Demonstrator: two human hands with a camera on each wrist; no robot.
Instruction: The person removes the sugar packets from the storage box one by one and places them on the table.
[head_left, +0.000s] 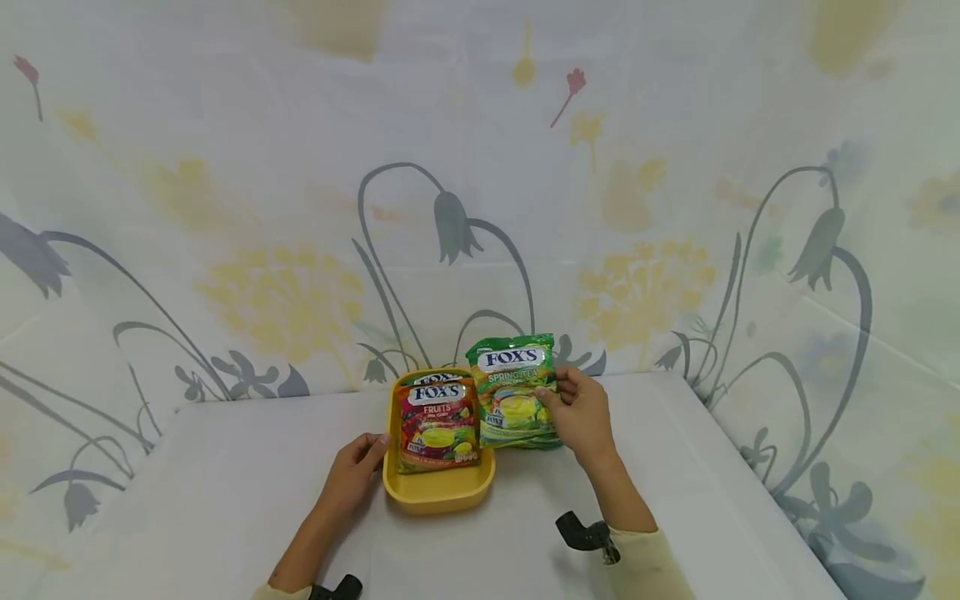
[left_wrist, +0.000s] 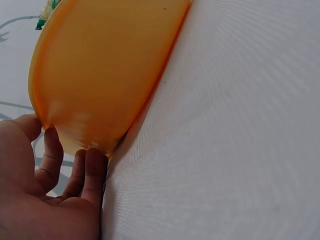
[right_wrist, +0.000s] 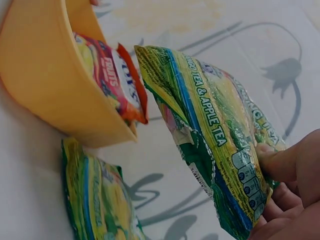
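A yellow plastic tray (head_left: 438, 502) sits on the table with red candy bags (head_left: 438, 423) marked Fox's Fruits inside, one behind another. At its left side, my left hand (head_left: 356, 465) holds the rim and wall, fingers bent against the outside in the left wrist view. My right hand (head_left: 583, 412) pinches a green candy bag (head_left: 513, 379) marked Fox's Spring Tea by its right edge, thumb on the front. The bag is held up just right of the tray. Below it, a second green bag (right_wrist: 102, 197) lies on the table in the right wrist view, mostly hidden from the head view.
White cloth covers the table (head_left: 225, 475). A flower-patterned curtain (head_left: 480, 125) hangs behind and along the sides. Dark camera mounts (head_left: 583, 532) are worn on both wrists.
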